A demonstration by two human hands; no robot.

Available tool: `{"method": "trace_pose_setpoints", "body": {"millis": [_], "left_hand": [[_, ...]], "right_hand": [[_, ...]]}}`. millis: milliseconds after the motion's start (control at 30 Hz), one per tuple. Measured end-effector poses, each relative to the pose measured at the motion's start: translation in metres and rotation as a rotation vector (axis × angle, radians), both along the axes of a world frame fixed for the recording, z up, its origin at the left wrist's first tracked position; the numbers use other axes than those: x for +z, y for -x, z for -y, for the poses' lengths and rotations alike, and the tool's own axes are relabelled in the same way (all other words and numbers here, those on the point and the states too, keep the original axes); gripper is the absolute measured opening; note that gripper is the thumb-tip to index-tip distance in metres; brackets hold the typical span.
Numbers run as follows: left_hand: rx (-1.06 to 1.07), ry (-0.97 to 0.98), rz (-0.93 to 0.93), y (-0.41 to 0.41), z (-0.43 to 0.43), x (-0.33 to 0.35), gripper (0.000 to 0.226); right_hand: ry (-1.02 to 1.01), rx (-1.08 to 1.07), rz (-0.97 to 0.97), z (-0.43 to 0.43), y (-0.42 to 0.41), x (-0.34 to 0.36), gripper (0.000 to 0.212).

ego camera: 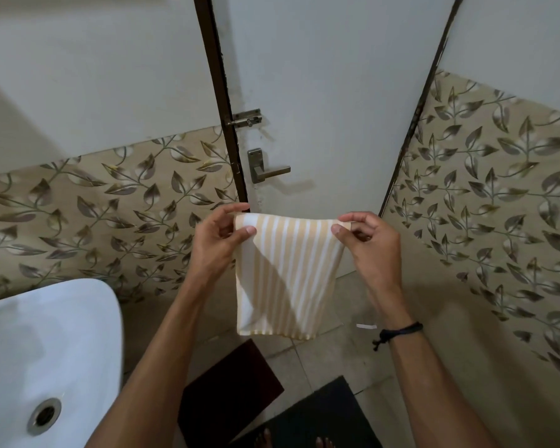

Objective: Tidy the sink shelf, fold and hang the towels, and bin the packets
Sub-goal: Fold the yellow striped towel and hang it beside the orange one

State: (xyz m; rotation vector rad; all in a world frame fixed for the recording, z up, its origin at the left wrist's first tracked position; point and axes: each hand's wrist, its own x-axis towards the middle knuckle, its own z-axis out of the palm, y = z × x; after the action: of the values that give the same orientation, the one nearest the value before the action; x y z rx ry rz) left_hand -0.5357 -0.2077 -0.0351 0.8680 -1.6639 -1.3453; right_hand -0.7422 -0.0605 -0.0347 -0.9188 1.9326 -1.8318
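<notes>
Striped towel (285, 276), yellow-and-white, folded, hanging in the air before the door (330, 92), above the floor tiles. Left hand (220, 237) pinches its upper left corner; right hand (366, 237) pinches the upper right. White washbasin (46, 334) lower left. No legible writing.

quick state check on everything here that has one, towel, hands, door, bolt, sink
striped towel: folded, hanging in the air from its top corners
left hand: pinching the top left corner
right hand: pinching the top right corner
door: closed
slide bolt: engaged
sink: empty, dry-looking
</notes>
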Motion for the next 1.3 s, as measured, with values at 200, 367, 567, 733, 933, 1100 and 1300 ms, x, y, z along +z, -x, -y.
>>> {"method": "trace_pose_setpoints", "body": {"millis": [200, 367, 567, 733, 933, 1100, 1300], "left_hand": [[-0.079, 0.015, 0.071, 0.001, 0.016, 0.024, 0.048], [0.002, 0.211, 0.252, 0.012, 0.020, 0.029, 0.047], [0.077, 0.186, 0.205, 0.018, 0.018, 0.031, 0.043], [0.159, 0.311, 0.320, 0.023, 0.018, 0.034, 0.038], [0.214, 0.458, 0.353, 0.028, 0.017, 0.030, 0.026], [-0.004, 0.137, 0.002, 0.026, 0.008, 0.046, 0.011], [0.078, 0.022, -0.270, 0.023, 0.008, 0.057, 0.032]], "right_hand": [[-0.038, 0.083, -0.226, 0.011, 0.008, 0.025, 0.036], [-0.137, -0.016, -0.387, 0.020, 0.004, 0.041, 0.038], [-0.196, -0.048, -0.379, 0.021, 0.008, 0.051, 0.030], [-0.252, -0.075, -0.522, 0.023, 0.011, 0.051, 0.025], [-0.285, -0.064, -0.662, 0.024, 0.018, 0.054, 0.017], [-0.139, 0.130, -0.285, 0.033, 0.019, 0.056, 0.016], [0.212, 0.122, -0.254, 0.057, 0.003, 0.060, 0.007]]}}
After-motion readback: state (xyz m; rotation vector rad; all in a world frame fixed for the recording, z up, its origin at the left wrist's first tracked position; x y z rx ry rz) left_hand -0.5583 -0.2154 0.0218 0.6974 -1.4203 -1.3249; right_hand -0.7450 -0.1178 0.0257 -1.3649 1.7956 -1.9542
